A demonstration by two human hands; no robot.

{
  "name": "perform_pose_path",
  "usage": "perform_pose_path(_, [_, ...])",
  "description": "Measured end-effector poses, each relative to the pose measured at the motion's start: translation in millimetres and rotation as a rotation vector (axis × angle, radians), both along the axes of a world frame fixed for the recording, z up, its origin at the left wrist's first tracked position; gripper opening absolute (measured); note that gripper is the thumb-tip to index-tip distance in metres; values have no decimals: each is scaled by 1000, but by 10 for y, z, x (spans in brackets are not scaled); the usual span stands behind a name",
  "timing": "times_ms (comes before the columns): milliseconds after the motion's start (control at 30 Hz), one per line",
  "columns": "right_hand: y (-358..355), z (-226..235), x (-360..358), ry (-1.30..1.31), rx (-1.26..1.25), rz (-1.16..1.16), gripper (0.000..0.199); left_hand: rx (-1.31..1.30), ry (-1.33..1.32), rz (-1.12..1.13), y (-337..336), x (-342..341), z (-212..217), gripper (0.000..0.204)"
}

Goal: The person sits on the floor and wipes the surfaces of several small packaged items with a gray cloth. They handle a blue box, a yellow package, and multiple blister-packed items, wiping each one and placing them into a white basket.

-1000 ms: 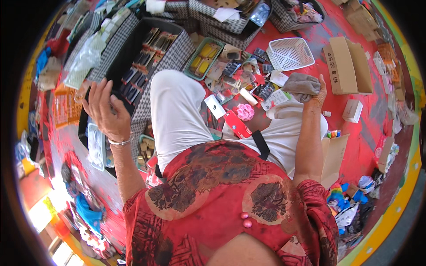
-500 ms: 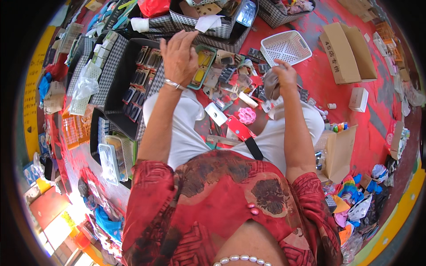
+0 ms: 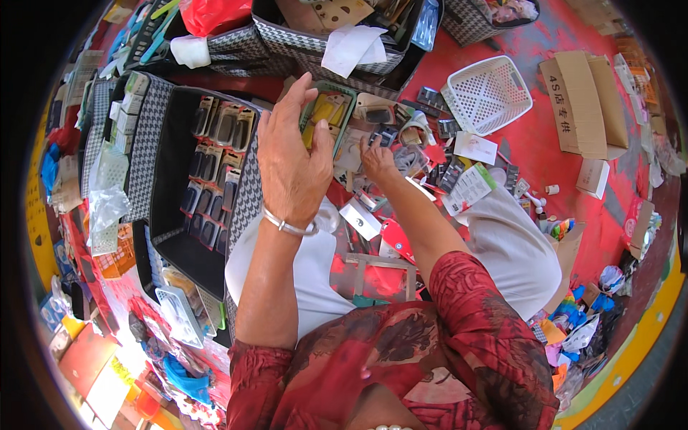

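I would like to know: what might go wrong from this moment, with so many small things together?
The right hand is at a small dark pack in a crowded pile, which might shift. The open left hand appears close to the green tray of yellow items and may bump it, though its height is hard to judge. The right forearm seems very near the red case, and might brush it aside.

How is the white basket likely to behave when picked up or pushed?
The white basket is probably light for its size, since its walls are thin and full of holes. It looks fairly stiff, as its rim holds an even outline. Being wide and low, it would likely slide rather than tip.
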State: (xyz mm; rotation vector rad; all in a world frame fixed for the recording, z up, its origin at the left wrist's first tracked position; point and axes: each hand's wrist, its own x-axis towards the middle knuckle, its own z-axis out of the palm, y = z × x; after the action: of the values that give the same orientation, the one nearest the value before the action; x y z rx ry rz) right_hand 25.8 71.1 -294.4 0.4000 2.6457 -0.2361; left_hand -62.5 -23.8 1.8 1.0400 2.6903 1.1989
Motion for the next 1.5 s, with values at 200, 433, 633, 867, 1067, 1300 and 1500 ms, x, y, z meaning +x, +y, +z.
perform_pose_path(200, [211,-86,289,-2,-59,125,57,-1,-51,21,11,3,-17,43])
perform_pose_path(433, [559,508,907,303,-140,115,14,77,7,-14,82,48,-17,28])
perform_pose_path(633, [1400,1545,785,569,-842,-887,20,117,-72,-83,221,110,-166,22])
perform_pose_path(867, [1506,2770,1032,633,-1300,-1006,15,52,-1170,-332,482,300,-280,55])
perform_pose_path(1067, [1406,2989,958,585,-1191,-879,17,220,-1792,-549,557,543,-107,59])
perform_pose_path(1300, [1426,2957,928,666,-1137,-661,18,164,-1356,-583,623,530,-147,43])
perform_pose_path(1500, [1593,3040,891,1034,-1199,-1015,20,312,-1308,-371,553,341,-143,44])
